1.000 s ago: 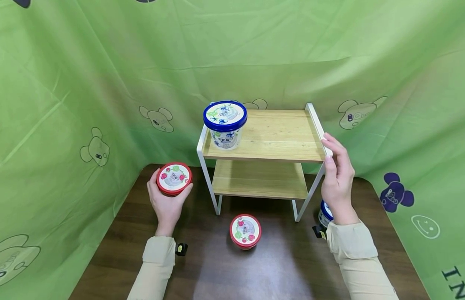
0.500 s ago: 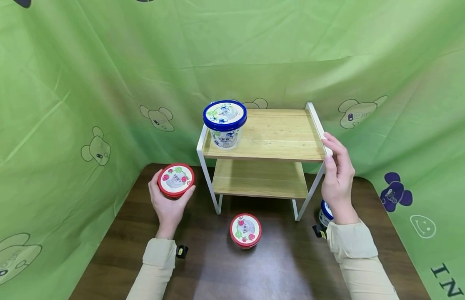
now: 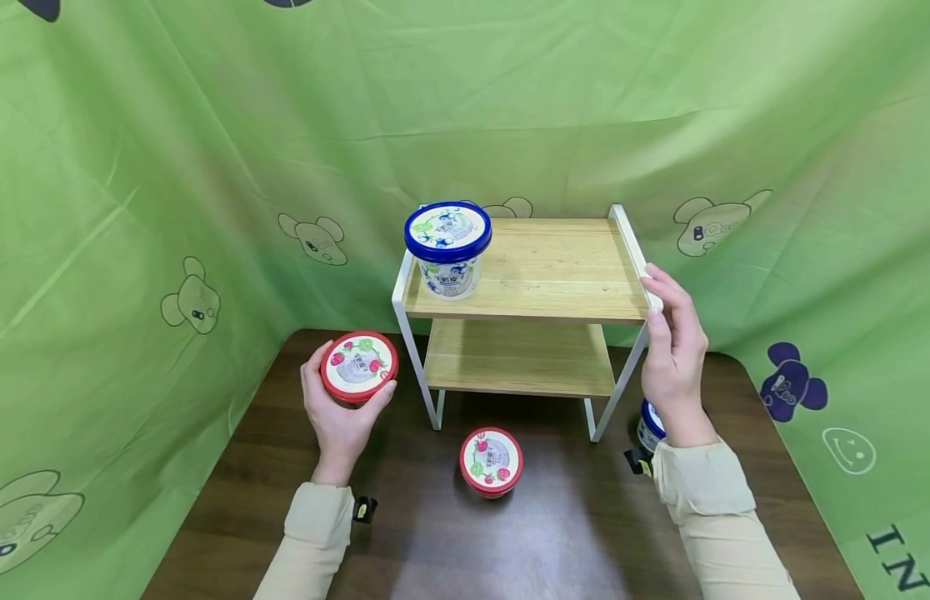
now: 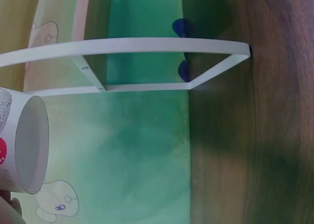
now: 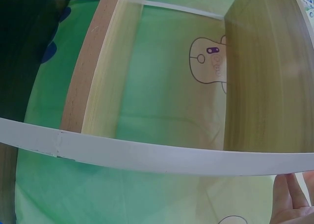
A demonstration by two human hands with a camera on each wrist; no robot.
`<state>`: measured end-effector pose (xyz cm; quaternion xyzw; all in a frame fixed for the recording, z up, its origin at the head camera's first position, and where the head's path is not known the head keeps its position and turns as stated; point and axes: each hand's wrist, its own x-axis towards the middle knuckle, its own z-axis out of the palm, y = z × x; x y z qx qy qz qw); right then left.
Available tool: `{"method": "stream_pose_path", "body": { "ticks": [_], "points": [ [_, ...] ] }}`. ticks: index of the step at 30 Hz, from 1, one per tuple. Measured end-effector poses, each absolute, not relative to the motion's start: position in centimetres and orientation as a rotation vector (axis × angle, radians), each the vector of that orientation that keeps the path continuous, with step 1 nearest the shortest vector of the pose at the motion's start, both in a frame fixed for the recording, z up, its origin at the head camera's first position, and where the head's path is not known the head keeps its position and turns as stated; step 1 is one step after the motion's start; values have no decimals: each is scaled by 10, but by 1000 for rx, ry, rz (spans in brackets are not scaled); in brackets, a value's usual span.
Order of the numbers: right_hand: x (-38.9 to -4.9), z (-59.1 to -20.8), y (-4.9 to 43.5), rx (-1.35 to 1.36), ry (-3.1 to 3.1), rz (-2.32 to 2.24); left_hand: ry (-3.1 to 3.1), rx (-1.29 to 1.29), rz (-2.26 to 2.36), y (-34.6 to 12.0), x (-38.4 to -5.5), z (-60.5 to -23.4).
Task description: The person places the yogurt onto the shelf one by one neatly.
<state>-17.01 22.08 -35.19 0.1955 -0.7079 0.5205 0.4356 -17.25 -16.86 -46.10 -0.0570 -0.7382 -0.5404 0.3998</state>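
In the head view my left hand [image 3: 343, 421] holds a tub with a red lid and strawberry pictures [image 3: 359, 367], fingers and thumb round its sides, left of a small two-tier shelf [image 3: 562, 275]. The left wrist view shows that tub's white paper body [image 4: 32, 145], its base off the table. My right hand [image 3: 677, 358] grips the front right corner of the shelf's white frame [image 3: 632, 246]; fingertips [image 5: 289, 192] meet the frame's edge in the right wrist view. A blue-lidded blueberry tub [image 3: 447, 250] stands on the top board, at the left.
Another red-lidded tub [image 3: 491, 462] stands on the dark wooden table [image 3: 555, 533] in front of the shelf. A second blue-lidded tub [image 3: 649, 427] is by the right leg, partly hidden by my right wrist. The lower board [image 3: 517, 358] lies beneath the top one. A green printed cloth [image 3: 465, 100] hangs behind and at both sides.
My left hand has moved slightly right and nearer with the red-lidded tub, closer to the shelf's left leg. My right hand has stayed at the shelf corner.
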Motion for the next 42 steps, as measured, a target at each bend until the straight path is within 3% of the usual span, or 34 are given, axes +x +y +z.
{"method": "stream_pose_path", "body": {
  "ticks": [11,20,34,42],
  "points": [
    [-169,-352,220,464,-1764,1292,-1809,-254,-1375,-145,-150,-420],
    [-170,-352,219,469,-1748,1292,-1850,-326,-1375,-139,-141,-412],
    [-169,-352,218,462,-1745,1294,-1935,-338,-1379,-135,-151,-445],
    [-169,-352,218,466,-1755,1298,-1976,-371,-1372,-128,-149,-443]
  ]
}}
